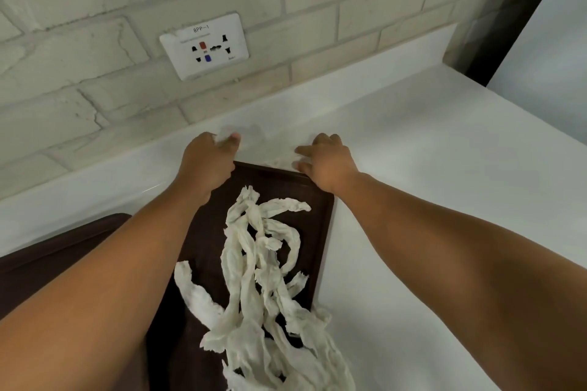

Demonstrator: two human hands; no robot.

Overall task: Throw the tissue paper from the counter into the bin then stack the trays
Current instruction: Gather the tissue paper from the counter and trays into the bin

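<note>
Head view: left hand (208,162) pinches a tissue scrap (223,137) near the bench (428,168) back edge; right hand (327,162) rests at the brown tray (203,247) rim, grasp unclear.

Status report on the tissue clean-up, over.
Left hand pinching tissue scrap beyond the tray. Right hand open at tray's far corner. Tissue strips heaped on tray, unbinned. Second tray at left, unstacked.

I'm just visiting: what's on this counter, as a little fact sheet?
surface: white counter
tray: dark brown rectangular tray, on the counter
tissue: torn white tissue paper strips, heaped on the tray, spilling over its right edge
left hand: at tray's far edge, pinching a small white scrap
right hand: fingers spread, at tray's far right corner
</note>
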